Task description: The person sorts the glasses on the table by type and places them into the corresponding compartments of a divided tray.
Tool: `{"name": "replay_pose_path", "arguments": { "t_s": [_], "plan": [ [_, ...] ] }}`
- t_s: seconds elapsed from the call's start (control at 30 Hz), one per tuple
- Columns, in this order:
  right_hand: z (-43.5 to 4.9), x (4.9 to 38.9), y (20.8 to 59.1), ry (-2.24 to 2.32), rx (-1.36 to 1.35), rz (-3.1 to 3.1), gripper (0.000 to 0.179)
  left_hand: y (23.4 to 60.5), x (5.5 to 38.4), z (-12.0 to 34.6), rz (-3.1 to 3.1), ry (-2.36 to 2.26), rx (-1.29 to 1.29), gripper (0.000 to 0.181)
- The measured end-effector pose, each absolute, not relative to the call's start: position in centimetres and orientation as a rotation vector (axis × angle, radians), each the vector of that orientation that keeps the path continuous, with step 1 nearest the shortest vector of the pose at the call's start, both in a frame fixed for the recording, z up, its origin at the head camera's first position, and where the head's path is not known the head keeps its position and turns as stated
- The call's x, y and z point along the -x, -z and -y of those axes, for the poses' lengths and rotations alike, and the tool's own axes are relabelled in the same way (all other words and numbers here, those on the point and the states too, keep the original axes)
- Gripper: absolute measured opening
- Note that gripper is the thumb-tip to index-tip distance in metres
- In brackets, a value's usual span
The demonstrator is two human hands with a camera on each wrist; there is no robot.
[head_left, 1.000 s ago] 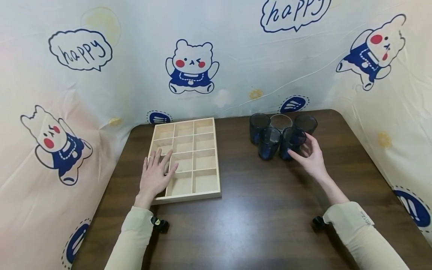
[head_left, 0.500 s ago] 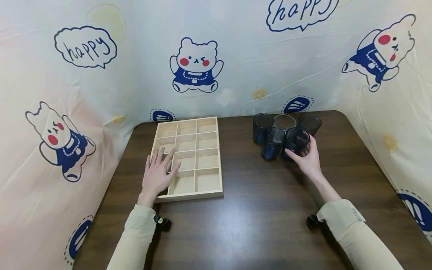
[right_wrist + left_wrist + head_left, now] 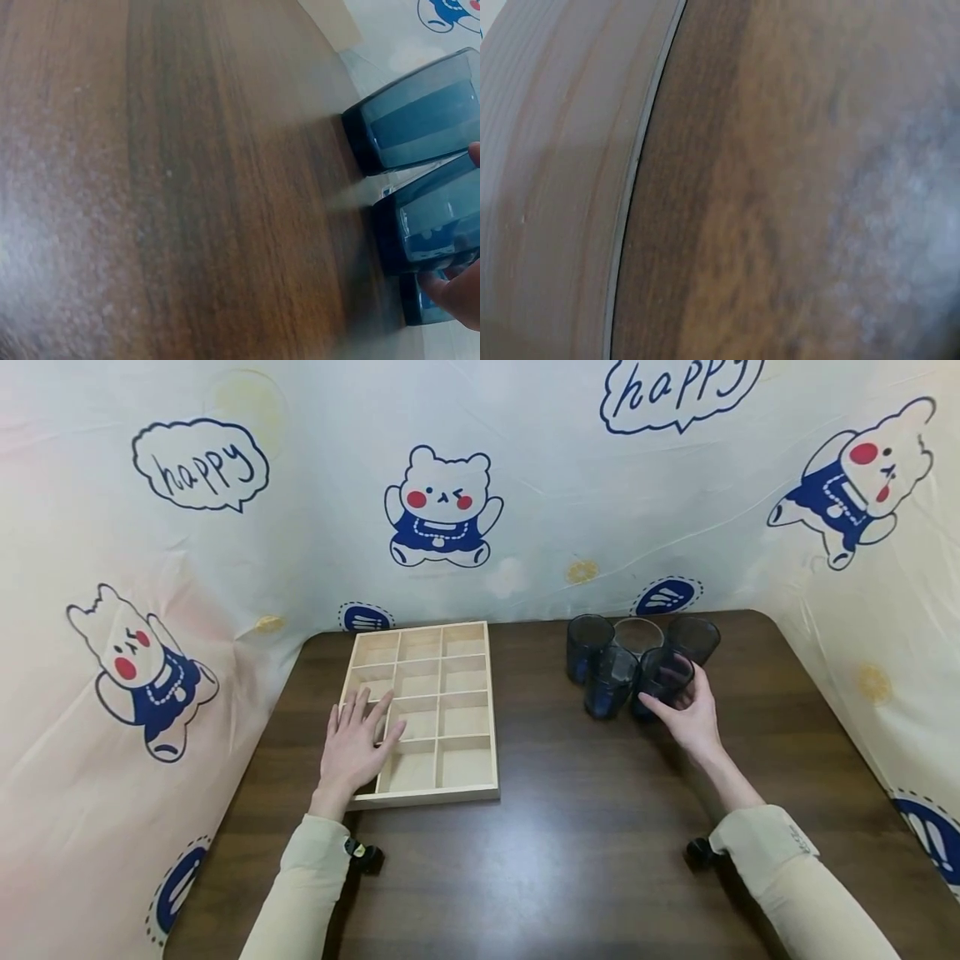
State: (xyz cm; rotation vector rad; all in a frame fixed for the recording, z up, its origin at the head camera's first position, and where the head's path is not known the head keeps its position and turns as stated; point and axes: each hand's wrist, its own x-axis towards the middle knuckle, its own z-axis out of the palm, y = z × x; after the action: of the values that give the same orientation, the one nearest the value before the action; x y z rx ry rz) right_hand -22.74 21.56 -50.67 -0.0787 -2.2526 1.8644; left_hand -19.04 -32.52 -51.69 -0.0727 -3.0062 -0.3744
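Note:
My right hand (image 3: 692, 717) holds a dark blue drinking glass (image 3: 660, 675) by its side, thumb at the front and fingers behind it. In the right wrist view this glass (image 3: 431, 225) stands upright on the table, with a second blue glass (image 3: 412, 116) beside it. My left hand (image 3: 354, 752) rests with fingers spread over the left side of a pale wooden compartment tray (image 3: 457, 795). The left wrist view shows only the tray's side wall (image 3: 562, 180) and the table; the left fingers are out of that view.
Close around the held glass stand more tumblers: a blue glass (image 3: 609, 687) to its left, another blue glass (image 3: 585, 647) behind that, a clear glass (image 3: 637, 628) and a dark glass (image 3: 696, 635) at the back. A printed cloth (image 3: 315, 527) hangs along the dark wooden table (image 3: 555, 852).
My right hand has settled further round the glass, its fingers now deeper behind it. The left hand stays on the tray. The head view has shifted slightly, carrying the whole scene to the right.

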Motion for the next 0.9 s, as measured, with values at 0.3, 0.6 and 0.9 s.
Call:
{"name": "replay_pose_path", "arguments": {
  "t_s": [0.3,0.6,0.9],
  "plan": [
    [-21.7,22.5,50.8,-1.893,0.06,2.223,0.086,51.6,19.0,32.4,2.997,0.371,0.093,0.077],
    [-22.1,21.8,49.8,-1.864,0.018,2.264,0.085,51.5,18.9,32.4,2.995,0.376,0.094,0.077],
    [-22.0,20.7,48.2,-1.98,0.007,2.224,0.08,51.5,18.9,32.4,3.008,0.366,0.084,0.077]
  ]
}}
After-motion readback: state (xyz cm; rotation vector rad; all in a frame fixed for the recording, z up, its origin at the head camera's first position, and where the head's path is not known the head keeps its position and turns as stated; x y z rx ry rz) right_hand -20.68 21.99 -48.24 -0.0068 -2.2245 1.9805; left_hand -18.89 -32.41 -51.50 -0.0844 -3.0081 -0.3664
